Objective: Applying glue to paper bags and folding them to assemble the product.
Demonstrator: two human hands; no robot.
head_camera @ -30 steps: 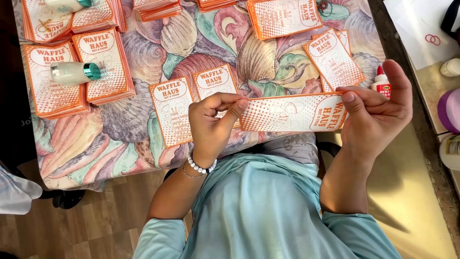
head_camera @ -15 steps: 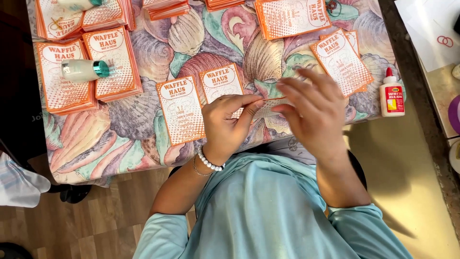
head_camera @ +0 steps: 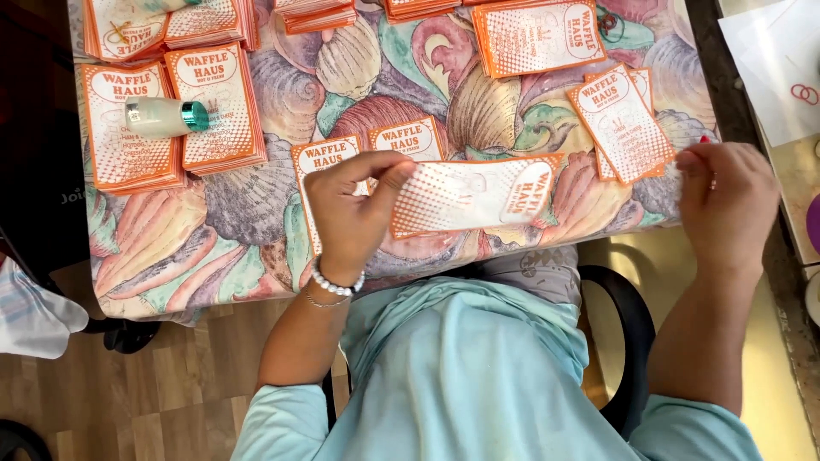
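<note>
My left hand [head_camera: 350, 213] pinches the left end of a flat orange-and-white paper sleeve [head_camera: 474, 195] and holds it level over the near table edge. A bead bracelet circles that wrist. My right hand [head_camera: 726, 201] is off the sleeve, out at the table's right corner. Its fingers curl over a small glue bottle, and only the bottle's red cap [head_camera: 705, 138] peeks out above the fingers. Two more sleeves [head_camera: 410, 137] lie flat just behind my left hand.
A shell-patterned cloth [head_camera: 239, 230] covers the table. Stacks of the same sleeves lie at the left [head_camera: 213, 111], top right [head_camera: 538, 36] and right [head_camera: 619, 119]. A white bottle with a teal cap [head_camera: 166, 117] rests on the left stacks. White paper [head_camera: 773, 60] lies on a side surface at right.
My right hand let go of the sleeve's right end and moved right onto the glue bottle. The left hand now holds the sleeve alone.
</note>
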